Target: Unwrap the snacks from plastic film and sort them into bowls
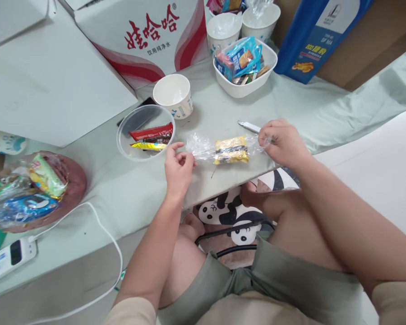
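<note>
My left hand (179, 171) pinches the left end of a clear plastic bag (201, 144). The bag's other end is gathered in the closed fingers of my right hand (286, 142), so it stretches between both hands near the table's front edge. Inside it lie yellow snack packets (232, 143) with a dark band across the middle. Beside my right hand is a white pen-like tool (249, 127), partly covered by the fingers. Close to my left hand stands a clear round tub (124, 142) holding red, brown and yellow snack bars (152, 132).
Behind the tub are a paper bowl (177, 110) and a large white-and-red carton (155, 40). A white container of snack packets (238, 90) sits farther back, near paper cups (223, 34) and a blue jug (304, 45). A reddish bowl (79, 176) and power strip (10, 259) are at left.
</note>
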A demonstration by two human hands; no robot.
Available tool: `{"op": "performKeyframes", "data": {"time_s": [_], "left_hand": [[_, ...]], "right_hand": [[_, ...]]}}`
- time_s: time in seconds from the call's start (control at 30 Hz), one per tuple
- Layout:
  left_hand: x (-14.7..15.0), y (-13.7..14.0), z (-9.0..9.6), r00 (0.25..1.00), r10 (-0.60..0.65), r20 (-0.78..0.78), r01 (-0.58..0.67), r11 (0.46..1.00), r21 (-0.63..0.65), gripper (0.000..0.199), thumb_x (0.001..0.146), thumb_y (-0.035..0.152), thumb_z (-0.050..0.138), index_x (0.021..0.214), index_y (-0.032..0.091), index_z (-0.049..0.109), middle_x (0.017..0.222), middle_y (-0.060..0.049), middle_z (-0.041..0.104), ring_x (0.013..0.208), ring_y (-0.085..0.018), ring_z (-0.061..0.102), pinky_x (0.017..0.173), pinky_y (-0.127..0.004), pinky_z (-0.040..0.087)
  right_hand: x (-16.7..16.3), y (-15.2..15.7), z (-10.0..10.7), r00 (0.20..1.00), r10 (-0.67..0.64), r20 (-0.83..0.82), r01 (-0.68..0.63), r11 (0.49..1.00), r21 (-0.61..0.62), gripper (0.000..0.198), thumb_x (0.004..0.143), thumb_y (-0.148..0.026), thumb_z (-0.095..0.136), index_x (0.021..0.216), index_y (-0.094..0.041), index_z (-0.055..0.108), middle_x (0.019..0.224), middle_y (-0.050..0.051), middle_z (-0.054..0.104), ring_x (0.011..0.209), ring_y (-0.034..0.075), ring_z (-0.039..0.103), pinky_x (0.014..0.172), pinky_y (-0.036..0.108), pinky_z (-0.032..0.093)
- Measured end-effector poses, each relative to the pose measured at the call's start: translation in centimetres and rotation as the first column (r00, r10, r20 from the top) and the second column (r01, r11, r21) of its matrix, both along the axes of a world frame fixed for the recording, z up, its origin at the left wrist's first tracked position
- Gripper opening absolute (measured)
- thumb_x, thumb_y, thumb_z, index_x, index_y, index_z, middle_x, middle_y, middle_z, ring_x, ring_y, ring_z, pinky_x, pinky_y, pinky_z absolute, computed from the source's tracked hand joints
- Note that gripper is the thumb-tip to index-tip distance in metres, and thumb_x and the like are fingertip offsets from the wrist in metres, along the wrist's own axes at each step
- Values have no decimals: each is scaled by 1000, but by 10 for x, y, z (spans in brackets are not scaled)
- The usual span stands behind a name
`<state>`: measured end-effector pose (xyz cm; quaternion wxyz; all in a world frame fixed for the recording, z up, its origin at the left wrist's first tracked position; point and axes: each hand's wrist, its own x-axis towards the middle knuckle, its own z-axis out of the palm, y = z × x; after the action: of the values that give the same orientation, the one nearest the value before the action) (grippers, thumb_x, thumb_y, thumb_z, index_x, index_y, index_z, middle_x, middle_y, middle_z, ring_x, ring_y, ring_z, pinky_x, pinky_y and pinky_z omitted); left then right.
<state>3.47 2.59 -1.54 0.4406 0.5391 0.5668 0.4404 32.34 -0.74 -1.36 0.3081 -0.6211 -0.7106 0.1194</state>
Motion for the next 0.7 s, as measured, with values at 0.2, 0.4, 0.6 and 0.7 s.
{"op": "performKeyframes", "data": {"time_s": [0.2,0.4,0.6,0.7], "left_hand": [[-7,-7,3,915,-91,-393,156,978,136,19,80,25,60,99,21,61,59,6,50,54,-12,49,58,-26,43],[-1,-2,-10,848,-120,-517,412,763,498,49,76,38,74,122,25,63,138,-13,54,129,-29,52,94,-41,53],[2,3,-11,801,-180,-571,492,741,456,13,91,26,60,90,24,72,116,-7,70,120,-24,63,107,-46,50],[2,4,-6,841,-228,-491,479,735,480,12,90,25,61,87,22,72,104,-6,73,110,-22,68,100,-42,55]], "right_hand": [[11,-13,16,994,-92,-63,96,993,61,19,76,-19,50,82,-25,68,93,8,71,96,30,64,89,51,48],[-8,-24,29,993,115,37,-118,986,117,33,83,-41,61,111,-25,67,115,11,70,110,34,64,97,53,47],[7,-24,16,991,75,111,-67,995,-74,24,88,-28,52,101,-23,72,101,10,73,96,28,69,85,44,53],[7,-22,16,994,45,103,-36,995,-90,24,87,-24,52,100,-24,72,98,9,72,93,27,68,83,42,52]]}}
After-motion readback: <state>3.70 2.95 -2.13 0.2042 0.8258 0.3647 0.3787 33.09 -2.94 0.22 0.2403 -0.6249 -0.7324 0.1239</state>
